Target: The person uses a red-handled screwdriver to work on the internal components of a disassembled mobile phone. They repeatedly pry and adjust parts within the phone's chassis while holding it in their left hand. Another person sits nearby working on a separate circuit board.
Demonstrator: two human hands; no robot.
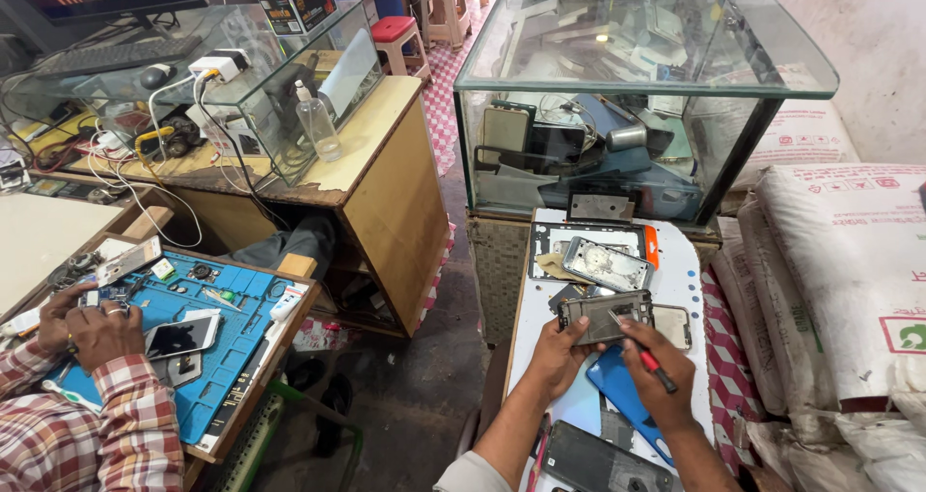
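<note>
A: On the white board [687,282] in front of the glass case [617,96], I've got the opened phone body [605,314] up in the left hand [559,355]. Fingers wrapped round its lower-left edge, closed firm on it, back side facing up.

B: And the rt hand?

A: Right hand [658,369] is pinched tight on a red-handled screwdriver [644,353], tip laid on the phone's lower-right corner. Looks to me like I'm mid-disassembly, prob working a screw or prying at that corner. Can't tell which, tip's too small to read.

B: What does the next move need?

A: My guess: keep the body steady w/ the left, tip seated square, light pressure only. A slip could scratch the inside of the frame.

B: Other stuff close by?

A: Blue back cover [627,394] lying flat just under my hands, a dark phone [593,461] nearer me, a silver frame [608,263] and a black bezel [552,243] further up the board. All apart from the piece I'm holding.

B: Anyone else?

A: Yeah, co-worker in a plaid sleeve [68,434] at the left bench, hand [92,330] resting on a blue repair mat [227,352] w/ a phone [180,338] beside it. Well apart from me.
</note>
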